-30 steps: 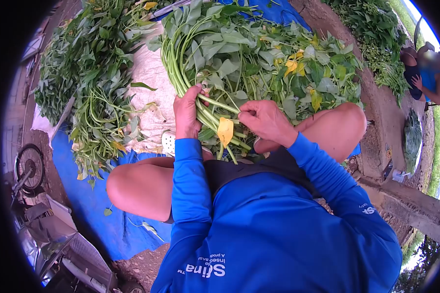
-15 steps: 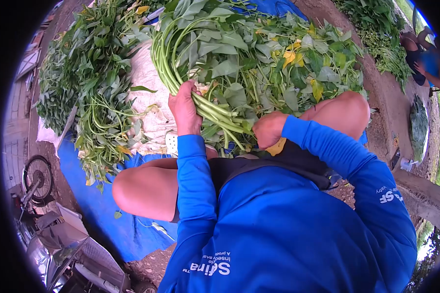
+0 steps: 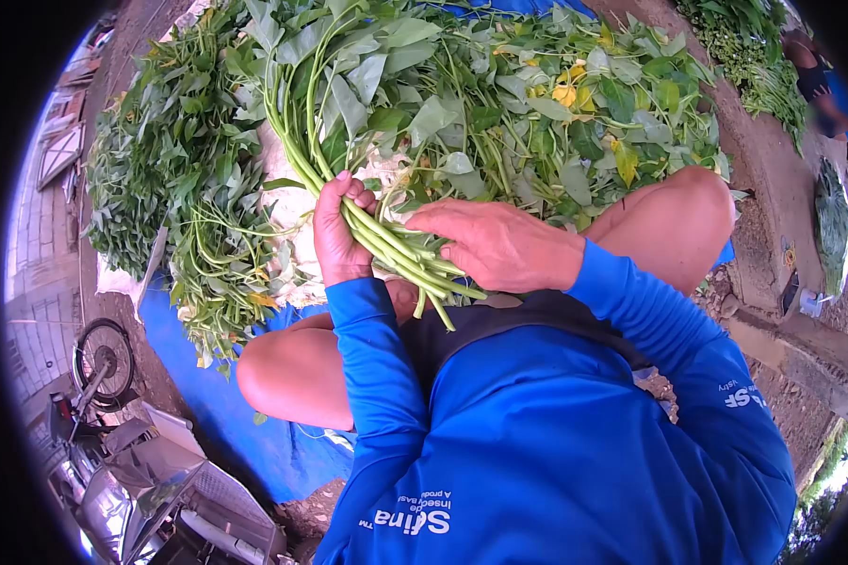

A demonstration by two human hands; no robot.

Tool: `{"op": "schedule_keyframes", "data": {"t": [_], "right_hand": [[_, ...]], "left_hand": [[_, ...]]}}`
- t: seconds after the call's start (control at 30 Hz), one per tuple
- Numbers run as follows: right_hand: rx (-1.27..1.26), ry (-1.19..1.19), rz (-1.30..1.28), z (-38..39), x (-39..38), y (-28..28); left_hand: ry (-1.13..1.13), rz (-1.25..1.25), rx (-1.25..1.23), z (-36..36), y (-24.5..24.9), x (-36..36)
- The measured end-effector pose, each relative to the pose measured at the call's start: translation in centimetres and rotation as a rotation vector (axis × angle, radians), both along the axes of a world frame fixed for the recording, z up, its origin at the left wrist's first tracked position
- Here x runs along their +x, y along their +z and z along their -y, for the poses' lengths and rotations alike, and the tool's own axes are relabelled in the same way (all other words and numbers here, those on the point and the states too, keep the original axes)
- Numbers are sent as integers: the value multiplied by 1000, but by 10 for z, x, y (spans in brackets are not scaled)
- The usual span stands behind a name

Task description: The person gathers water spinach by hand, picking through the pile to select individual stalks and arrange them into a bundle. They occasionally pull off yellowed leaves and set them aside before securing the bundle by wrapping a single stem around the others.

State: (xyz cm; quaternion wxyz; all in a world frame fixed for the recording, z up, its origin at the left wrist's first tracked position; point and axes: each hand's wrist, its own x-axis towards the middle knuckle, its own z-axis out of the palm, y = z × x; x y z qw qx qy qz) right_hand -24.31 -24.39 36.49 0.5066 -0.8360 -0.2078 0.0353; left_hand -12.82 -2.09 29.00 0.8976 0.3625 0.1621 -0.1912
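My left hand (image 3: 339, 234) is wrapped around a bunch of water spinach (image 3: 386, 247), gripping its green stems. The leafy ends fan up and away, while the cut ends point down toward my lap. My right hand (image 3: 499, 247) is beside the stems with its fingers stretched toward them, fingertips right at the bunch near its lower part. Beyond the hands lies a wide heap of loose water spinach (image 3: 537, 132), with some yellowed leaves among the green. A pale sack (image 3: 287, 179) shows underneath, left of the bunch.
Another leafy pile (image 3: 160, 160) stands at the left on a blue tarp (image 3: 254, 443). A bicycle wheel (image 3: 104, 361) and metal vehicle parts (image 3: 160, 490) are at the lower left. At the far right, a person (image 3: 824, 94) is beside more greens (image 3: 758, 75).
My right hand has moved up and left from the cut ends to beside the stems, its fingers opening out. My left hand still holds the bunch, now slightly lower and more to the left.
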Motion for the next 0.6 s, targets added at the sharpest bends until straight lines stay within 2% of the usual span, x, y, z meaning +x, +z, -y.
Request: {"op": "schedule_keyframes", "data": {"t": [0.1,0.13,0.27,0.37,0.4,0.47,0.5,0.57,0.6], "right_hand": [[-269,53,40,3,-7,-3],[-267,-5,137,3,-15,-8],[-234,123,19,21,-41,-5],[-428,27,-112,75,-32,-1],[-771,-159,-150,97,-27,-2],[-1084,-435,-167,133,7,-18],[-1059,-521,-142,149,30,-38],[-536,-465,-264,139,72,-76],[-427,-426,-317,118,84,-93]], "left_hand": [[9,9,37,-5,-1,-4],[21,21,32,-6,-2,-5],[151,-13,123,-17,-2,-2],[251,-1,208,-34,-2,5],[265,-13,220,-39,-3,7],[299,-14,227,-38,-1,8],[318,-24,242,-34,-4,10],[364,-45,277,-30,-10,13],[362,-60,289,-23,-3,12]]}}
